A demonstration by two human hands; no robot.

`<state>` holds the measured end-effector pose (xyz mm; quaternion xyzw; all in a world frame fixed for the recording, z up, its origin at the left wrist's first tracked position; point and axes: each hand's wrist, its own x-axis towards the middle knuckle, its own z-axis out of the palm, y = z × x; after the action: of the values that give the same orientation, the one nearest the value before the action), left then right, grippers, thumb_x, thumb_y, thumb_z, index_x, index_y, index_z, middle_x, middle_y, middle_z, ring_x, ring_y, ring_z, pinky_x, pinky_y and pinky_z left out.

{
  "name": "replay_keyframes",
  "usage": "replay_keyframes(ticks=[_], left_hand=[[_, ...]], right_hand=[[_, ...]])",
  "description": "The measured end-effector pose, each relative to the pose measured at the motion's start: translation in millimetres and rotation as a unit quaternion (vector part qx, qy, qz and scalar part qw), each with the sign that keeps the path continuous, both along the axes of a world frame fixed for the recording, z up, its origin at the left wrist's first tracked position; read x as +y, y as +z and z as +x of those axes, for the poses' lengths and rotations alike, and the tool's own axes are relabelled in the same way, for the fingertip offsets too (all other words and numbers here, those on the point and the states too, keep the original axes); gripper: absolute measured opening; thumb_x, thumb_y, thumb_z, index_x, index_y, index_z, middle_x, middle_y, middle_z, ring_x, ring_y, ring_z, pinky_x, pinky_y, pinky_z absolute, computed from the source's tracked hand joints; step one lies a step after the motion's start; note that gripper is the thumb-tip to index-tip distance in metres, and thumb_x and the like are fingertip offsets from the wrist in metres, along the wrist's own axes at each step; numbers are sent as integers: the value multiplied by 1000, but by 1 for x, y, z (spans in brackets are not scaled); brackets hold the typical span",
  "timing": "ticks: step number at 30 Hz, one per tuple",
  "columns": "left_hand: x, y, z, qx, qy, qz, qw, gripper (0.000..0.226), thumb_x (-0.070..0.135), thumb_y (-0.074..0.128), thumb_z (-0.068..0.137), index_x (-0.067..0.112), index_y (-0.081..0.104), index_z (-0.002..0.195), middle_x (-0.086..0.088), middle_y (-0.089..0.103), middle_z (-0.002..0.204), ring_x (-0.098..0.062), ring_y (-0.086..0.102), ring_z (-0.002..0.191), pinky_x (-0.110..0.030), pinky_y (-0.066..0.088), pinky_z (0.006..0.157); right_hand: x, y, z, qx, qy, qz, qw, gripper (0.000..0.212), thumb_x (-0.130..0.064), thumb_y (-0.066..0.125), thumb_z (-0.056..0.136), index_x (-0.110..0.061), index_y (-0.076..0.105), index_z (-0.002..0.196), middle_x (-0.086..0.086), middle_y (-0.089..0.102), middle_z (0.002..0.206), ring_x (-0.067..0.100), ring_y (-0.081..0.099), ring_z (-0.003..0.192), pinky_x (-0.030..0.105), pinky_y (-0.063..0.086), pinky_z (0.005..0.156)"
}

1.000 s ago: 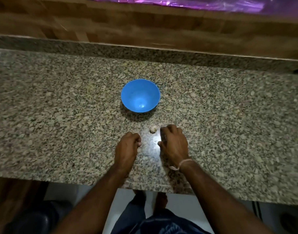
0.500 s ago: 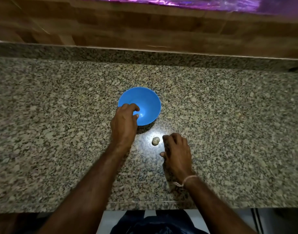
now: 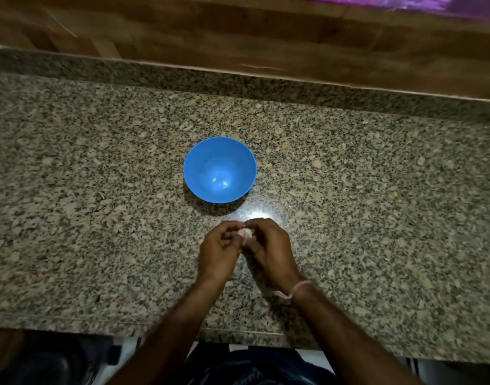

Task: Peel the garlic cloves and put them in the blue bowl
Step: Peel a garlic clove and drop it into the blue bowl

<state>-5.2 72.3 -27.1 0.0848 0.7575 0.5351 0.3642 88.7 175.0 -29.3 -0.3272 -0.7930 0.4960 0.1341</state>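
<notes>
Garlic clove (image 3: 245, 233) between curled fingers (image 3: 262, 227)

Both forearms are bare to the bottom edge of the frame. Behind the right hand (image 3: 269, 248), a thin pale thread wristband (image 3: 300, 287) circles the wrist (its knotted loose end trails leftward). The left hand (image 3: 219, 251) and wrist are bare. Dark blue creased clothing (image 3: 252, 368) shows at lower centre.

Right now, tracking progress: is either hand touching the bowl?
No, left hand and right hand pinch a garlic clove, apart from the blue bowl.
</notes>
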Motion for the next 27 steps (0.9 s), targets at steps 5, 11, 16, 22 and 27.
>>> replay_keyframes(ticks=[5,11,16,22,27], left_hand=[[6,32,13,-262,101,90,956,13,15,61,102,9,73,100,-12,78,88,-15,68,71,-25,56,66],[11,51,35,-325,116,107,933,30,29,61,99,3,72,109,-14,75,96,-13,69,72,-22,57,62],[15,62,48,-282,105,182,936,35,23,59,96,7,67,126,-21,72,123,-21,65,101,-22,56,76],[19,71,61,-265,103,212,935,36,25,61,92,5,67,121,-12,74,115,-17,67,101,-23,57,83],[22,74,67,-254,104,224,935,30,19,65,87,7,66,114,-10,76,105,-14,69,92,-21,58,78]], right_hand=[[7,26,24,105,-21,-173,979,29,3,76,88,-11,71,113,2,73,100,14,69,87,30,60,79],[13,39,46,126,-32,-194,972,30,-4,77,91,-20,77,116,-3,76,111,19,72,102,44,62,88],[20,55,58,143,-36,-223,964,21,-8,79,90,-17,76,109,0,78,103,20,72,95,38,61,86],[19,66,66,164,-55,-186,967,18,-10,77,93,-19,75,108,-1,75,104,17,72,98,33,60,81],[18,70,69,171,-58,-151,972,15,-8,79,91,-17,74,101,-1,74,100,21,72,96,38,61,82]])
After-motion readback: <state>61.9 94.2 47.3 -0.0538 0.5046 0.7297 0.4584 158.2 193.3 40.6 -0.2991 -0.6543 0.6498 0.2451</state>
